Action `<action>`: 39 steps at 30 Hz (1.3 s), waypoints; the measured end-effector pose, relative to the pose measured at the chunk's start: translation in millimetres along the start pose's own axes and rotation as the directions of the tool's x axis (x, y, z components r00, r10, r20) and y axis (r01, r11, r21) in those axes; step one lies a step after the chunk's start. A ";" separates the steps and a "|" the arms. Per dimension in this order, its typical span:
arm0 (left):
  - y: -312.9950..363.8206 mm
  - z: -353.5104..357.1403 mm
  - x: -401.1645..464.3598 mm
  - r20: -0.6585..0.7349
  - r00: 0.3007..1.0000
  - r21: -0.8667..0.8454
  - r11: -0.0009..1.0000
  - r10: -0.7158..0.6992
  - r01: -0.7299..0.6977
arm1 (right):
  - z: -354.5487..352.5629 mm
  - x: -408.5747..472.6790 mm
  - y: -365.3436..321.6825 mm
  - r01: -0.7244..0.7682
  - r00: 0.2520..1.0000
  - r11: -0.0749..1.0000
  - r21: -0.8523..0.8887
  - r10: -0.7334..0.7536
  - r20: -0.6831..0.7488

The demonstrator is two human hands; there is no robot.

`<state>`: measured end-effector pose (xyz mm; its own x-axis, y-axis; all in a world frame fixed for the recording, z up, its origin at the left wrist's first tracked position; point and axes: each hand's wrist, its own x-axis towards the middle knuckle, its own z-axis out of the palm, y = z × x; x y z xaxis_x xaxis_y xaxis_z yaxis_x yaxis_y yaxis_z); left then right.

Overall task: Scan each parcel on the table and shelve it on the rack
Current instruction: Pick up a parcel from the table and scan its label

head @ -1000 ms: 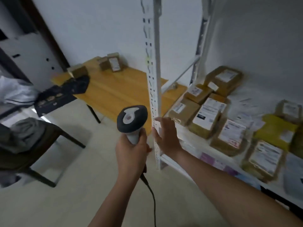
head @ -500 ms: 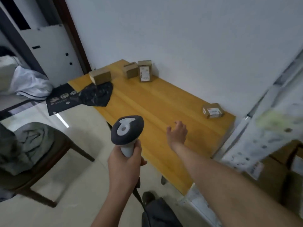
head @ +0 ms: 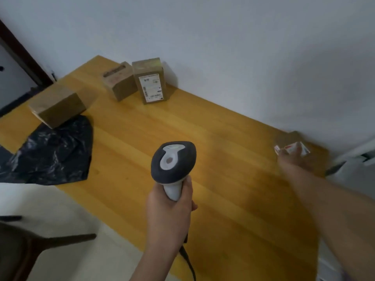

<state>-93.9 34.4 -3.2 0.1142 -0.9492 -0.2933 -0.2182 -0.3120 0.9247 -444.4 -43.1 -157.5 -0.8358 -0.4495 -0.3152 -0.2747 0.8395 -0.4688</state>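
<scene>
My left hand point(head: 170, 211) is shut on the handle of a black and grey barcode scanner point(head: 173, 159), held over the front part of the wooden table point(head: 223, 169). My right hand point(head: 294, 159) is blurred and lies against a small brown parcel point(head: 288, 138) with a white and red label at the table's far right corner; I cannot see whether the fingers have closed. Three more cardboard parcels stand at the back left: an upright labelled one point(head: 151, 86), one beside it point(head: 118, 83), and a plain one point(head: 57, 105).
A crumpled black plastic bag point(head: 52, 151) lies on the table's left end under the plain parcel. A dark wooden chair point(head: 20, 246) stands on the floor at the lower left. A white wall backs the table. Part of the white rack point(head: 357, 155) shows at the right edge.
My view has swung from the rack to the table and come closer. My right hand left the rack post and reached right to the small parcel. The scanner stays in my left hand.
</scene>
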 end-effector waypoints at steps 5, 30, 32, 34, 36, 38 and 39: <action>-10.1 11.5 44.3 0.095 0.995 0.063 0.997 -0.038 0.032 | 23.5 12.4 10.7 0.149 0.989 0.982 -0.115 -0.148 0.012; -25.7 39.9 60.8 0.221 0.967 0.112 0.988 -0.130 0.107 | -22.8 66.6 45.2 -0.211 0.970 0.976 -0.051 0.202 -0.136; -29.0 48.2 58.1 0.238 0.962 0.115 0.988 -0.133 0.108 | -21.2 59.9 42.4 -0.160 0.972 0.985 -0.071 0.145 -0.184; -29.3 56.6 55.1 0.265 0.955 0.125 0.987 -0.134 0.103 | -20.7 55.0 38.7 -0.027 0.974 0.999 -0.029 0.020 -0.227; -28.3 64.0 52.3 0.279 0.951 0.118 0.988 -0.133 0.104 | -24.1 56.8 31.5 0.017 0.960 0.999 -0.028 -0.024 -0.278; -27.9 70.6 50.6 0.280 0.951 0.110 0.988 -0.134 0.106 | -26.2 64.5 24.9 -0.009 0.988 0.999 0.050 0.017 -0.156; -27.7 73.2 49.8 0.278 0.951 0.107 0.988 -0.137 0.111 | -27.3 67.1 18.7 -0.021 0.999 0.994 0.104 0.026 -0.048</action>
<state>-153.0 -7.3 -61.2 -0.1305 -0.8715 -0.4728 -0.3068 -0.4180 0.8551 -518.6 -49.2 -164.9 -0.8645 -0.4124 -0.2875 -0.2063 0.8125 -0.5452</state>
